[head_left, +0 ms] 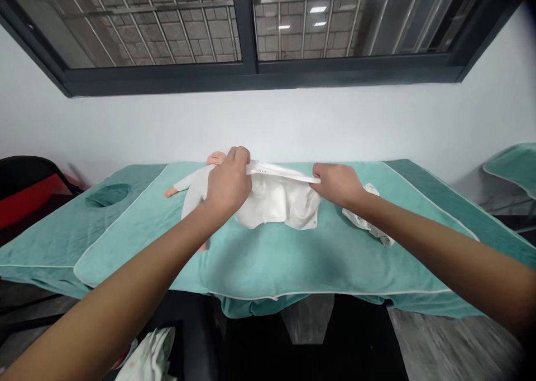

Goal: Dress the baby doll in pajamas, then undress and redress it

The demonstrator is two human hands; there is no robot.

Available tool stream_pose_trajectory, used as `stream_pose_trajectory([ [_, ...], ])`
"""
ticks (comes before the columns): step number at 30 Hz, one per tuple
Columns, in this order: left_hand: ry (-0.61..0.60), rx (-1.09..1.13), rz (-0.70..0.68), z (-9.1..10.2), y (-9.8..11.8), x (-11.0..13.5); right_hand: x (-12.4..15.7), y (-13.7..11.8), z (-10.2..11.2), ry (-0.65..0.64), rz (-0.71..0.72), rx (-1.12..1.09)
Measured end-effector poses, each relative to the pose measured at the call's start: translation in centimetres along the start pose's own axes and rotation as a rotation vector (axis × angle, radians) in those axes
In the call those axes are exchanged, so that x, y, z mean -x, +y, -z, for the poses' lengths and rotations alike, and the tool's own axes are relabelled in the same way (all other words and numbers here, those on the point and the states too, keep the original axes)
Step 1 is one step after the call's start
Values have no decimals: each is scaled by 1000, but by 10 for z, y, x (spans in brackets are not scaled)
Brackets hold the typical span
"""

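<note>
Both hands up over the table, white cloth item (276,202) stretched between them, top edge pulled into a near-straight band, slight slope down toward the right hand; left hand (229,181) has fingers curled and clamped on the band's left end, right hand (338,181) has fingers closed in a fist on its right end; the rest of the item hangs below the band, lower edge uneven, maybe a diaper, folds too washed out to be sure; doll (193,190) in white clothing lies on the green sheet (268,266), left of the item, partly hidden by the left hand and forearm, one arm stretched out to the left; crumpled patterned cloth (376,234) on the same sheet to the right, partly behind the right forearm; table's covering has an oval hole (108,195) toward its left end; black-and-red object (31,199) beyond that end; pale printed cloth (151,354) low in front of the table, lower left; barred window (247,77) above, white wall (268,124) between it and the table
</note>
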State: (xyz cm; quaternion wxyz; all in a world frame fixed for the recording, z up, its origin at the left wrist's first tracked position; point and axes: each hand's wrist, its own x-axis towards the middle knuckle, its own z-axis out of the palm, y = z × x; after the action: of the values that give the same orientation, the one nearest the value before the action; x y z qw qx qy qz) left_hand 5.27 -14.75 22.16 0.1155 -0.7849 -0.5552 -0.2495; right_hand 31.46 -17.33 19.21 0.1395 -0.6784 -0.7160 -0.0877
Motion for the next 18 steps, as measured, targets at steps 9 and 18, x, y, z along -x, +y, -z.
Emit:
stream_pose_trajectory([
  [9, -200, 590, -189, 12, 35, 7, -9, -15, 20, 349, -11, -314],
  [18, -105, 465, 71, -13, -18, -1, 4, 38, -8, 86, -222, -484],
])
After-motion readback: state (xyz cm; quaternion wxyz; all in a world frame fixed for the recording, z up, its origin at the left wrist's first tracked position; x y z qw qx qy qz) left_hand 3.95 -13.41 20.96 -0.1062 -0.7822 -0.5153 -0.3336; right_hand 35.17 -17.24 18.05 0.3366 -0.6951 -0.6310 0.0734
